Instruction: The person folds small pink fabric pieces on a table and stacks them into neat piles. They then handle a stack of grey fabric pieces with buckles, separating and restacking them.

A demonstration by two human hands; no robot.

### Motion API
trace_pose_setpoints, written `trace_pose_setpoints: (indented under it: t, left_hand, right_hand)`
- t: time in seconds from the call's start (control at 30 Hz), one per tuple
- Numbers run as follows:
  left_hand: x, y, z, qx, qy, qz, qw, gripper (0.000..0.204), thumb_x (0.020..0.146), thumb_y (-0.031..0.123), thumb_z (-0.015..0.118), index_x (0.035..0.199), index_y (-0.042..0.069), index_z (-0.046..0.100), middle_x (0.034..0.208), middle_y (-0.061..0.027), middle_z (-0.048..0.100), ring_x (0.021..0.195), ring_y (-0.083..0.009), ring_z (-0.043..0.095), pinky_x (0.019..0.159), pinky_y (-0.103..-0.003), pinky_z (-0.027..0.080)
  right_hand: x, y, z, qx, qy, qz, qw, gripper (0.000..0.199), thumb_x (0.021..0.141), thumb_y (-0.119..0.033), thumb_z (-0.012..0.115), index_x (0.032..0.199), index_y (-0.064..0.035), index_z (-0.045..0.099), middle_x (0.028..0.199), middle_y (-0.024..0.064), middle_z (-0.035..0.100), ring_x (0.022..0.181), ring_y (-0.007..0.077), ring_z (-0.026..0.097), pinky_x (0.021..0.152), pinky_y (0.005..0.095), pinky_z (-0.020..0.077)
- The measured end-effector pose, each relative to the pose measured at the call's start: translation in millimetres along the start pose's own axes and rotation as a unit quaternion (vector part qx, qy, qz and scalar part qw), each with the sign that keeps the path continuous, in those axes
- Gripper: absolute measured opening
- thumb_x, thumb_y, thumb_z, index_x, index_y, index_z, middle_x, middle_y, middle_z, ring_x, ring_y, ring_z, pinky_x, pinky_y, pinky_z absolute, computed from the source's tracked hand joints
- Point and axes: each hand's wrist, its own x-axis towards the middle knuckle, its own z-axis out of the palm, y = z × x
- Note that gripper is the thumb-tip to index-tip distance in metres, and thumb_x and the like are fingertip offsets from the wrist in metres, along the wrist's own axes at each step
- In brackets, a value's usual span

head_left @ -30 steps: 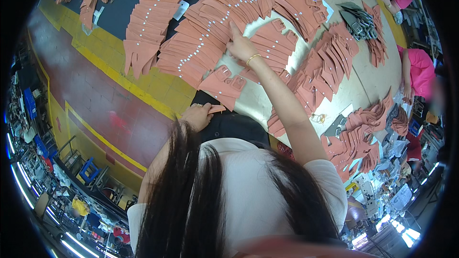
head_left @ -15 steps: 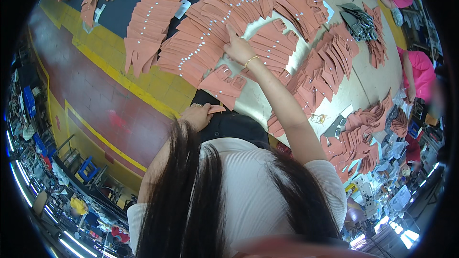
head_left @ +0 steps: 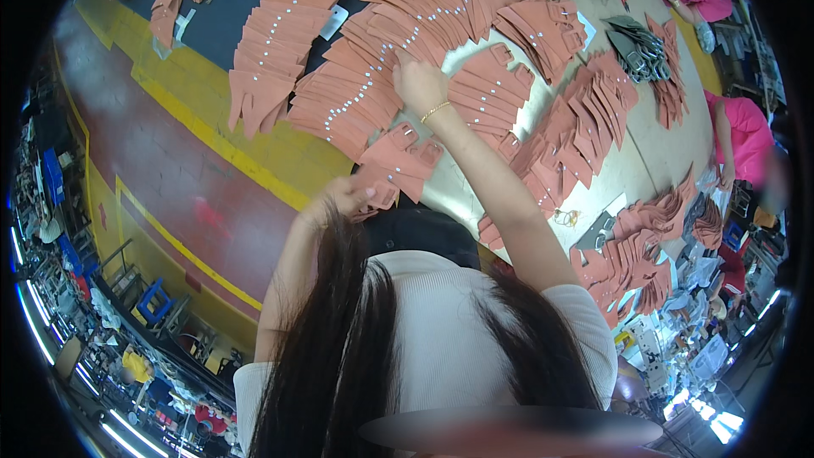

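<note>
My left hand [head_left: 341,200] is closed on a salmon strap piece [head_left: 383,195] whose end has a square buckle-like frame. It is held at the table's near edge, just below similar buckle-ended pieces [head_left: 405,163] lying there. Farther up, my right hand [head_left: 421,87], with a thin bracelet at the wrist, reaches the inner edge of a long fanned row of salmon pieces [head_left: 360,89] marked with small white tags. Its fingers are curled in; their tips, and whatever they pinch, are hidden. To its right lies a short fan of buckle-ended pieces [head_left: 490,89].
Another fanned row [head_left: 273,51] lies left on dark cloth. More salmon stacks [head_left: 581,123] and dark buckle bundles [head_left: 638,49] cover the right side of the pale table [head_left: 627,165]. People in pink [head_left: 739,137] work at the right edge. Yellow-and-red floor [head_left: 203,140] borders the left.
My left hand has risen toward the table with its strap piece, whose buckle end now shows. My right hand has gone from a pointing finger to curled fingers at the row's edge.
</note>
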Motion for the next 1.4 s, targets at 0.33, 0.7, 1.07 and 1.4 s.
trace_pose_setpoints:
  t: [0.33,0.7,1.07,1.4]
  left_hand:
    - [31.6,45.3,-102.6,-0.592,-0.144,0.241,0.755,0.031,0.092,0.022,0.051,0.115,0.001,0.053,0.101,-0.0059,0.061,0.072,-0.0155,0.059,0.064,-0.028,0.050]
    - [142.5,131.9,-137.2,-0.573,-0.017,0.108,0.812,0.029,0.094,0.019,0.044,0.116,0.002,0.052,0.105,-0.0120,0.062,0.087,-0.0228,0.063,0.073,-0.037,0.055]
    - [148.0,156.2,-144.8,-0.594,-0.024,0.059,0.802,0.032,0.095,0.026,0.041,0.113,0.003,0.055,0.130,-0.0325,0.039,0.067,-0.0207,0.062,0.054,-0.029,0.053]
    - [172.1,160.7,-165.0,-0.599,-0.098,0.022,0.794,0.030,0.094,0.030,0.046,0.112,0.010,0.059,0.101,-0.0052,0.065,0.095,-0.0334,0.063,0.052,-0.031,0.051]
  right_hand:
    - [-4.0,-6.7,8.3,0.033,0.005,0.068,0.997,0.049,0.082,-0.019,0.051,0.129,-0.0077,0.043,0.068,0.0186,0.064,0.063,0.0364,0.063,0.060,0.0476,0.0502]
    - [11.1,4.8,9.3,-0.056,0.104,0.006,0.993,0.046,0.082,-0.029,0.055,0.122,-0.0071,0.052,0.060,0.0096,0.063,0.054,0.0266,0.063,0.048,0.0401,0.0487]
    - [17.1,13.2,11.5,-0.074,0.120,-0.035,0.989,0.028,0.079,-0.033,0.060,0.087,-0.0061,0.059,0.053,0.0064,0.059,0.050,0.0227,0.062,0.043,0.0360,0.0472]
    - [35.6,20.3,4.3,-0.142,0.102,-0.106,0.979,0.012,0.076,-0.017,0.054,0.077,-0.0059,0.057,0.056,0.0082,0.062,0.053,0.0228,0.064,0.042,0.0371,0.0469]
